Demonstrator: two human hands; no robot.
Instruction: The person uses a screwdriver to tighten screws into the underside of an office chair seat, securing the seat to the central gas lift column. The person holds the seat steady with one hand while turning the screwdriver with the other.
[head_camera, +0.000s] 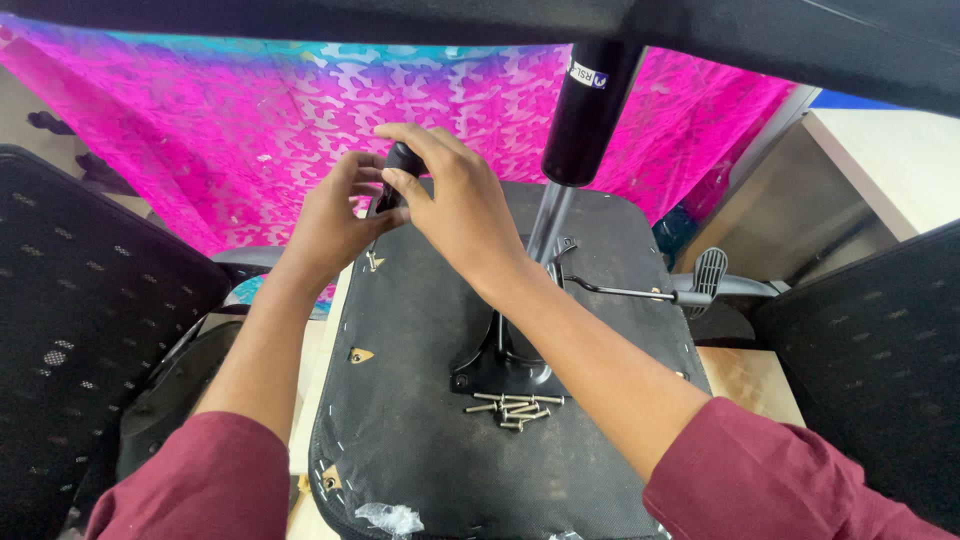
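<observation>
An upturned office chair seat (420, 330) lies under me, its black underside facing up. Both my hands meet at its far left edge. My left hand (335, 215) grips a black part (400, 160) sticking up there, and my right hand (450, 200) closes over the top of the same part. A black metal mechanism plate (505, 365) is fixed at the seat's middle, with a gas-lift column (585, 110) rising from it. Several loose silver screws (515, 408) lie on the seat just in front of the plate.
A lever with a grey paddle handle (705, 275) sticks out to the right. Black mesh chair parts stand at the left (80, 320) and right (870, 370). A pink patterned cloth (250, 120) hangs behind. A wooden surface (750, 375) shows under the seat.
</observation>
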